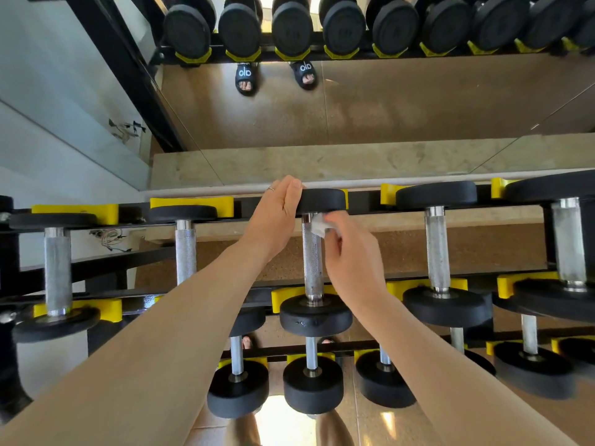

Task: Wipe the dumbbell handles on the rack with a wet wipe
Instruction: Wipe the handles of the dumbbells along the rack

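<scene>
The wet wipe (319, 225) is a small white wad pressed against the far end of a knurled steel handle (311, 252), just below the far black head (323, 200) of one dumbbell seated in the middle of the rack's (206, 206) upper tier. The right hand (351, 252) pinches the wipe between thumb and fingertips, the remaining fingers curled in behind it; the wrist is bent inward from the right, so the wad meets the side of the bar rather than wrapping it — in all likelihood the start of a stroke toward the near head (315, 313). The left hand (280, 210) rests on that far head, fingers together and draped over its rim and the thumb alongside; the hold appears meant to stop the dumbbell rolling in its yellow cradles (391, 192) while the bar is rubbed. A ring shows on one finger. Both forearms reach forward, bare, from the near edge of the view. Neighbouring dumbbells lie parallel toward the rack's left and right ends, untouched; whether their handles are already wiped cannot be told. A lower tier holds further dumbbells (310, 381) — and a mirror (418, 101) behind reflects the rack.
</scene>
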Available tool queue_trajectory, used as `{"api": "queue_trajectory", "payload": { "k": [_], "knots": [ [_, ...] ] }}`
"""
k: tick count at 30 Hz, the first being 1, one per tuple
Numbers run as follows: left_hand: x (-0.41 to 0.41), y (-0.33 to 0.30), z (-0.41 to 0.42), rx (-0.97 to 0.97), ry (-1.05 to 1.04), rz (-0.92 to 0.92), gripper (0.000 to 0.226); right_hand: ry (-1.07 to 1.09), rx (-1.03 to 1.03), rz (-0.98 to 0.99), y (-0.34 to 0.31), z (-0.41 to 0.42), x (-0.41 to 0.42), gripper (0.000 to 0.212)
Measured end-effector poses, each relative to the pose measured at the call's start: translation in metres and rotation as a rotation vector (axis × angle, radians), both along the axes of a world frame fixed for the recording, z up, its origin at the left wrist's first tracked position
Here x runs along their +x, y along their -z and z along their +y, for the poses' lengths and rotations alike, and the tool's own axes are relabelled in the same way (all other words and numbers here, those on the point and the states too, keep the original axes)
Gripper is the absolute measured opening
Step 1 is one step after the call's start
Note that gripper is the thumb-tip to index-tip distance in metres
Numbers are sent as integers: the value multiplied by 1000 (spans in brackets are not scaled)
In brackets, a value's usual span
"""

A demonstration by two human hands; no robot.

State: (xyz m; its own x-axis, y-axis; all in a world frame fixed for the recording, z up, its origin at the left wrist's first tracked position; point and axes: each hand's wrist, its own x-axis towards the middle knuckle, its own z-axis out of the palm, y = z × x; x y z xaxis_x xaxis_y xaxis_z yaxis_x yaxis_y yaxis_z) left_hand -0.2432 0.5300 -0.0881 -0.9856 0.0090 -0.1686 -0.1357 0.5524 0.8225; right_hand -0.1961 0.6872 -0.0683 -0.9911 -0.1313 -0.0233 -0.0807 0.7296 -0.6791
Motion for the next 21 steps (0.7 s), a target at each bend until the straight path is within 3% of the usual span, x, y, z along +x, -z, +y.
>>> {"api": "queue_trajectory", "payload": {
  "k": [3,6,9,12,15,21],
  "knots": [
    [0,2,0,-5,-9,3,38,-231,66,-12,14,0,15,27],
    [1,1,0,-12,-6,-4,37,-424,60,-172,18,15,32,23],
    [1,1,0,-4,-11,4,36,-395,-3,-388,7,28,27,21],
    [0,2,1,-3,-14,4,38,-462,-26,-432,-1,19,22,26],
    [0,1,1,-3,-15,1,38,-724,114,-320,-1,3,33,32],
    [1,-3,1,3,-7,-9,38,-950,238,16,-7,19,52,22]
  ]
}}
